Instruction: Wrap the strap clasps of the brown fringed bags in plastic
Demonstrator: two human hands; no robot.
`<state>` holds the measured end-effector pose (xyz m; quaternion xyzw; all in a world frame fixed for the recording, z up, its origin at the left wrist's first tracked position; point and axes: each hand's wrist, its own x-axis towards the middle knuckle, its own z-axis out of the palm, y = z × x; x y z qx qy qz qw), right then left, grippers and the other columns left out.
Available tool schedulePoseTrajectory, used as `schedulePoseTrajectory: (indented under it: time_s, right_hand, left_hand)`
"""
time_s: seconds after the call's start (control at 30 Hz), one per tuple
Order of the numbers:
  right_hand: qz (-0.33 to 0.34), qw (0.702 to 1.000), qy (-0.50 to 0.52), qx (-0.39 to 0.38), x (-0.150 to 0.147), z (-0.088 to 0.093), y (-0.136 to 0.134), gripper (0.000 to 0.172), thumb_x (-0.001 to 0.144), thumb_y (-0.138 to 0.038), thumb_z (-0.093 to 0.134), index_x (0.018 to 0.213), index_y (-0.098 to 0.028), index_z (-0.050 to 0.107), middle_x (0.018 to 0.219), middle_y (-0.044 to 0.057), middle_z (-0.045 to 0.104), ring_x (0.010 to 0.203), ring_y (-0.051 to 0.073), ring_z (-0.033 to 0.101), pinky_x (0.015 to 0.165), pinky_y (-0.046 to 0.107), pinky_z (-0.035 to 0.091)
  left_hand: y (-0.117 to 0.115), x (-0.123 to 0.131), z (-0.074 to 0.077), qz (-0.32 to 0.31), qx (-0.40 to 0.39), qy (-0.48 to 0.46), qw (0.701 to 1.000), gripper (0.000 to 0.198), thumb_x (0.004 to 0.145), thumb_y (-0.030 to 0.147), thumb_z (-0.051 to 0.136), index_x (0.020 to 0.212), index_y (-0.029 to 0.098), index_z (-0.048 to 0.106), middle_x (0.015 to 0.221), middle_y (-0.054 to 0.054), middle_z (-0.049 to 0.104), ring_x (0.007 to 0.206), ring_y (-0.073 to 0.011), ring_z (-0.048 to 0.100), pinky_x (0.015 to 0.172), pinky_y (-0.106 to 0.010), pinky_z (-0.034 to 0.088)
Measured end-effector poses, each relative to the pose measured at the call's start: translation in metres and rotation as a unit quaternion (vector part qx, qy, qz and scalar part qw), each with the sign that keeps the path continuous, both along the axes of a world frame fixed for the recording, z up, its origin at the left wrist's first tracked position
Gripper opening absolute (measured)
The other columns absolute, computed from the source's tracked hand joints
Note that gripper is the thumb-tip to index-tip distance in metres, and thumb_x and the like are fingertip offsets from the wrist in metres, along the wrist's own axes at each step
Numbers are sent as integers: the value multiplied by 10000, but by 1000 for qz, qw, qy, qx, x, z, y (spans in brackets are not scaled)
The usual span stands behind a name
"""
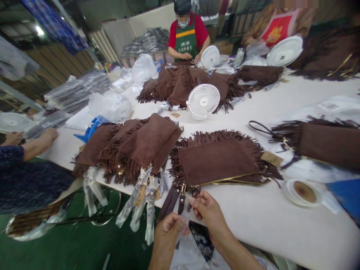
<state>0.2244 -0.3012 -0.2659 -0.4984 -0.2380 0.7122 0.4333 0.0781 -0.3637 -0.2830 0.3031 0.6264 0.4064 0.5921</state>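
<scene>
A brown suede fringed bag with a gold zip edge lies flat on the white table just in front of me. Its dark brown straps hang over the table's near edge. My right hand is pinched closed on a strap end beside the bag's gold clasp. My left hand sits just below and to the left, fingers curled closed around a strap. To the left lies a pile of the same fringed bags, their straps wrapped in clear plastic and dangling off the edge.
A small white fan stands mid-table. A roll of tape lies at right, near another fringed bag. More bags lie further back. A person in a green apron works at the far end; another person's arm rests at left.
</scene>
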Motion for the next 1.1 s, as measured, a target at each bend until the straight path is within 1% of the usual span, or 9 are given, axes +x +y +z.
schedulePoseTrajectory:
  time_s: [0.13,0.23,0.33,0.53,0.7,0.83,1.0,1.1]
  right_hand:
    - [6,1000,-9,-1,2,1,1,422,675,-465,772,707,-198,446,448,-94,480,390,42,331,405,167,246]
    - [11,1000,-10,-4,2,1,2,433,671,-466,772,696,-201,431,435,-104,457,381,38,314,397,166,224]
    - [16,1000,-4,-6,2,1,2,441,667,-474,769,694,-203,421,436,-111,442,374,34,303,389,164,207]
    - [12,1000,1,-10,4,2,2,450,639,-486,777,716,-205,434,444,-118,426,368,34,312,386,165,204]
    - [11,1000,-6,-18,6,5,2,449,616,-492,790,724,-205,462,444,-113,437,361,42,320,383,173,204]
    - [18,1000,-9,-21,8,2,2,462,597,-506,797,718,-205,467,440,-110,448,361,45,331,381,172,211]
    - [44,999,-13,-28,11,-5,2,455,670,-566,725,695,-203,453,444,-88,495,359,42,326,379,167,234]
    - [44,998,-17,-30,13,-8,2,441,702,-575,695,694,-194,472,454,-82,499,368,41,337,382,164,240]
  left_hand:
    - [3,5,7,10,-4,-1,1000,408,688,528,742,659,134,644,555,-53,675,495,-125,567,514,-215,403]
    - [6,10,14,21,-19,-1,1000,454,658,579,740,650,137,640,539,-51,671,463,-121,554,486,-214,397]
    - [7,13,19,15,-40,15,999,494,653,624,716,645,135,640,515,-52,662,433,-126,556,459,-214,400]
    - [7,14,18,18,-60,8,998,461,658,581,734,660,132,626,584,-71,696,434,-142,600,424,-205,410]
    - [6,20,21,24,-45,10,999,418,688,539,732,670,131,641,609,-79,709,479,-150,629,456,-203,430]
    - [8,23,22,26,-42,23,998,422,699,548,718,694,131,652,637,-80,717,487,-151,635,455,-201,435]
    - [10,27,20,31,-33,24,999,442,692,564,715,711,125,662,628,-78,714,476,-153,627,446,-206,441]
    - [12,31,19,34,-38,25,998,452,689,563,718,741,116,674,647,-91,726,464,-157,628,440,-212,440]
